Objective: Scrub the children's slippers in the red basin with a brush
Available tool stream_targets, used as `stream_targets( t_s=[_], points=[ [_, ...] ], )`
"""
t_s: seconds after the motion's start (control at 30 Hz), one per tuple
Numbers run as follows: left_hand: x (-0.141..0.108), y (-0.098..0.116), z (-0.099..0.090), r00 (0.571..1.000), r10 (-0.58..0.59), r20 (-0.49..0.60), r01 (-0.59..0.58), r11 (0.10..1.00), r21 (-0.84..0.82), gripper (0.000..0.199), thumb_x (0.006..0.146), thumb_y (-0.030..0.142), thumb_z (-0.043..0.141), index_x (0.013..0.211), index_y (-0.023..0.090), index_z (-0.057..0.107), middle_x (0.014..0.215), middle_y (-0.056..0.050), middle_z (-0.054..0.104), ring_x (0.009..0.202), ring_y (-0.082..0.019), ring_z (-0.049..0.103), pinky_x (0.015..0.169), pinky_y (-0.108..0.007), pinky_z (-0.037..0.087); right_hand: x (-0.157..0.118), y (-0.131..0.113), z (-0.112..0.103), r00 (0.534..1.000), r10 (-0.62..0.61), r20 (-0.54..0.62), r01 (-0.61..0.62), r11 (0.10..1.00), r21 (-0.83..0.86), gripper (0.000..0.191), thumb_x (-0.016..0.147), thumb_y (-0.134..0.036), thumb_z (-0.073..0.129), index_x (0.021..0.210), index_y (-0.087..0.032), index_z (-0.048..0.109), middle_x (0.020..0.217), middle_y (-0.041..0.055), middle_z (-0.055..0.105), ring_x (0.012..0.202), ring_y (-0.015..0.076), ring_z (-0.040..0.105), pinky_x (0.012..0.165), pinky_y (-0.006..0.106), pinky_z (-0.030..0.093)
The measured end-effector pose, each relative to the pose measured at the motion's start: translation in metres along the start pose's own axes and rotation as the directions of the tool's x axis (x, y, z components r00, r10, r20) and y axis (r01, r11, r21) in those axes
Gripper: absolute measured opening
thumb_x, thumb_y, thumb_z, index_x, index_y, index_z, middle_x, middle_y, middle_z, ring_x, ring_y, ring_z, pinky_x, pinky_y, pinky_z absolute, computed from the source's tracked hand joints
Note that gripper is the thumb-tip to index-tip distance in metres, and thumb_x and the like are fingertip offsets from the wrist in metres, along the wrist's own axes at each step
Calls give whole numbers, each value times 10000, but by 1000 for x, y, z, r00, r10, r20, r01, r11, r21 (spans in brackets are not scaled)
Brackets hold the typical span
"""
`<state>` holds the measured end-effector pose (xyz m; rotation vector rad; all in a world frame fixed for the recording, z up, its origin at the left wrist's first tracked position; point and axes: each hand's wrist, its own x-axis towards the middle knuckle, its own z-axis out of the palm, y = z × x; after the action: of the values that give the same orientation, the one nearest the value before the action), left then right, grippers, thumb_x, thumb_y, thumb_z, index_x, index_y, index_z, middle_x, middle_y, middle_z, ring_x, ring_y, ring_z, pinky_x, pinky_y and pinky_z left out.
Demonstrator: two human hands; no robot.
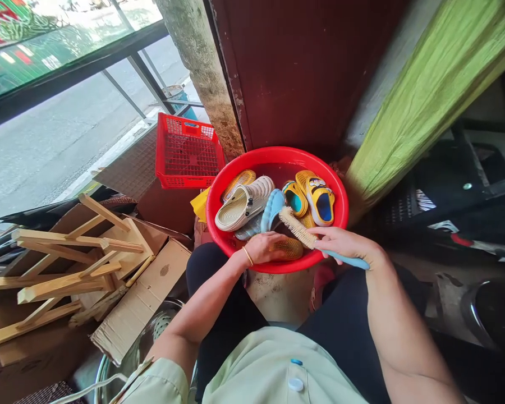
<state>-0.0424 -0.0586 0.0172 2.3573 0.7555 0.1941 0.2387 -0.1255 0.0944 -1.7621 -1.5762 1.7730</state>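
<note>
You seem to be mid-scrub, your left hand [264, 248] curled on the light-blue shoe [272, 207] in the red basin [342, 205] at frame centre, right hand [348, 244] closed round the brush [298, 228], the next stroke likely needing that shoe steadied

Bright daylight falls in at the upper left, where a grey road [76, 123] runs beyond a dark rail [88, 63]. Right of it stands a narrow, stained and chipped wall [200, 62], then a plain maroon panel [294, 73] across the top centre. A green curtain [433, 95] slants down the upper right; the right edge is dim. Tipped wooden furniture [67, 289], legs jutting leftward, fills the left beside flattened cardboard [147, 297].
</note>
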Motion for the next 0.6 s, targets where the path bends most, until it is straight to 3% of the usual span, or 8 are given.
stream_targets(
  t_s=[0.1,0.23,0.33,0.43,0.6],
  points=[
    [4,-10,10,979,-66,192,57,997,51,753,792,386,783,1483,201,546,1578,-128,481,1425,-296,499,1184,-372,401,1,5,-2,1000,15,-24,-14,999,33,694,921,-369,632,1569,-208,439,692,-31,620,473,99,508,401,181,417],
    [9,-24,16,927,-283,247,243,953,179,1023,697,362,856,1578,114,398,1629,-221,373,1489,-406,382,1220,-472,323,10,12,-3,994,-10,-113,15,999,48,683,964,-356,570,1602,-220,369,698,-44,610,438,86,495,413,185,423],
    [9,-28,17,917,-338,212,296,933,205,1051,699,326,851,1597,105,354,1561,-267,446,1399,-468,468,1147,-544,376,17,16,-1,989,-18,-148,23,999,29,669,979,-344,536,1607,-202,354,676,-53,578,436,90,496,412,188,422],
    [8,-28,16,936,-322,146,298,941,162,1021,667,360,869,1547,78,435,1458,-295,528,1303,-505,536,1080,-576,420,23,20,3,990,-26,-137,27,1000,4,672,983,-345,525,1609,-177,349,650,-57,560,430,99,486,399,196,412],
    [2,-28,1,978,-189,-83,171,967,-188,774,651,472,857,1334,168,653,1217,-173,672,1144,-414,649,1010,-509,482,29,22,6,984,-31,-178,30,1000,-3,642,978,-322,522,1593,-189,392,616,-62,544,420,109,484,399,203,413]
  ],
)
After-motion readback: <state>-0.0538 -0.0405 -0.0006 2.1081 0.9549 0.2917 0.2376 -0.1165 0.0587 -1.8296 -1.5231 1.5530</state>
